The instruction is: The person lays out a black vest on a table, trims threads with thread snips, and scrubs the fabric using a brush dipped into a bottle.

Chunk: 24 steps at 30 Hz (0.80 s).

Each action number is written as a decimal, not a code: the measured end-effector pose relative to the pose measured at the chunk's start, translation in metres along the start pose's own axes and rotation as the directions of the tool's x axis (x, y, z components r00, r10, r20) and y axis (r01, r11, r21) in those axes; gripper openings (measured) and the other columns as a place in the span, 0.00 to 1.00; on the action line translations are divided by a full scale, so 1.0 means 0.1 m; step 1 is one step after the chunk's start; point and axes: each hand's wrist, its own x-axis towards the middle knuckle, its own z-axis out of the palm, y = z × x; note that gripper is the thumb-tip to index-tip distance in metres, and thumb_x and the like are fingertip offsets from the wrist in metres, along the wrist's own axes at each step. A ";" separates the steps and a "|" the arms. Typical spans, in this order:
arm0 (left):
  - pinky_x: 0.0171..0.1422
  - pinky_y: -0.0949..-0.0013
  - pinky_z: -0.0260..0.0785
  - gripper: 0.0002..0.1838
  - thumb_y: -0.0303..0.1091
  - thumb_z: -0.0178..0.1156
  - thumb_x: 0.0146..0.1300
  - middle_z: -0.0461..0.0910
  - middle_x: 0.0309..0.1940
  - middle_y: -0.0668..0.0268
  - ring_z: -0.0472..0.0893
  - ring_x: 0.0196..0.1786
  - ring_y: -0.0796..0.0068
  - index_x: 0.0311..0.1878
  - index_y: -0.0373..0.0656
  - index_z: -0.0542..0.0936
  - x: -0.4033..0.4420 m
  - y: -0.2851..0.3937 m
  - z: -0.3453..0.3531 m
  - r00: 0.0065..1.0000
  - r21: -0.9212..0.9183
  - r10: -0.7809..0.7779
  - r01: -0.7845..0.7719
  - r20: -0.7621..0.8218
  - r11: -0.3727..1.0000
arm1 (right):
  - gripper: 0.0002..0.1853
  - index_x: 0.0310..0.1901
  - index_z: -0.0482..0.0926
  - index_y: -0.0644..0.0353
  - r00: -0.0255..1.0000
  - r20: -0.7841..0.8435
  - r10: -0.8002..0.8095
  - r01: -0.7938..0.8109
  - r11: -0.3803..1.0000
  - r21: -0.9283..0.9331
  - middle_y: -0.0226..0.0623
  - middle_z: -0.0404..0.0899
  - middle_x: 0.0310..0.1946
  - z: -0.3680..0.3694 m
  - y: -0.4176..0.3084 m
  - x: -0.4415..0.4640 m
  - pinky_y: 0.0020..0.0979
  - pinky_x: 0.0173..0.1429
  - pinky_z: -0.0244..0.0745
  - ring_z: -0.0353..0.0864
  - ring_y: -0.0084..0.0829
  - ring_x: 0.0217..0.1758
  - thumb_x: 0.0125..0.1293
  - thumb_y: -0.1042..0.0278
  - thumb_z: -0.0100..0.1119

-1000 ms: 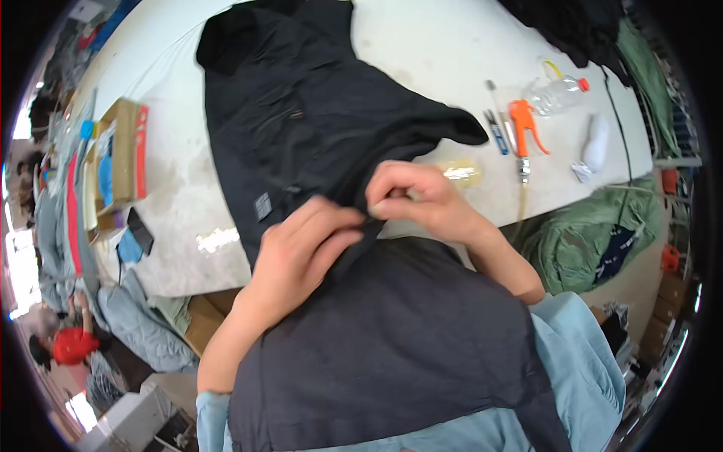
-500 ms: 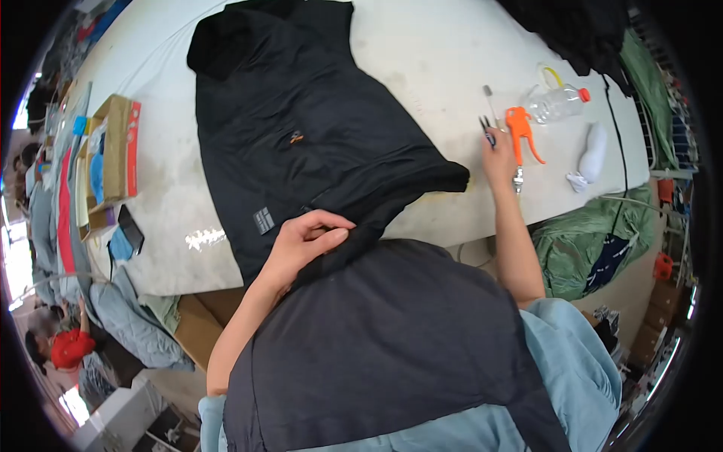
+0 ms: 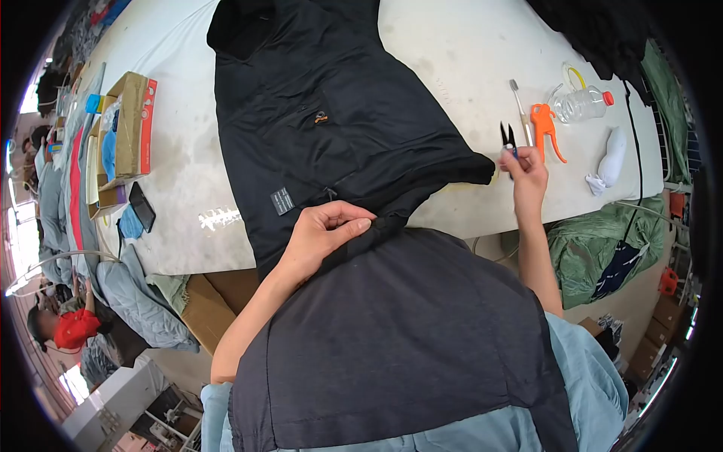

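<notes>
A black garment point(image 3: 339, 98) lies spread over the white table point(image 3: 181, 233), with a small grey label point(image 3: 282, 201) near its left lower part. My left hand point(image 3: 324, 233) pinches the garment's near edge between thumb and fingers. To the right, my right hand point(image 3: 529, 175) is closed around small snips point(image 3: 510, 142), their dark blades pointing away from me, just above the table. The snips are beside the end of the garment's sleeve-like part, apart from it. An orange air gun point(image 3: 545, 129) lies right of the snips.
A toothbrush point(image 3: 521, 113), a clear bottle point(image 3: 584, 104) and a white wrapped bundle point(image 3: 608, 160) lie at the right. A cardboard box point(image 3: 129, 128) and a phone point(image 3: 141, 207) are at the left. A green bag point(image 3: 580, 256) sits beyond the table edge. Another person in red point(image 3: 75, 328) is far left.
My right hand left the garment's edge, reached to the snips and has now lifted them from beside the orange air gun. My left hand stays at the garment's edge.
</notes>
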 end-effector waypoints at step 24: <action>0.38 0.83 0.65 0.05 0.27 0.62 0.64 0.79 0.30 0.74 0.73 0.31 0.91 0.41 0.38 0.79 0.01 -0.06 -0.03 0.983 0.012 0.175 -0.175 -0.058 0.984 | 0.12 0.42 0.82 0.61 0.770 0.620 -0.149 0.088 0.988 0.127 0.28 0.75 0.31 1.09 -0.69 -0.97 0.22 0.36 0.66 0.72 0.18 0.32 0.56 0.71 0.69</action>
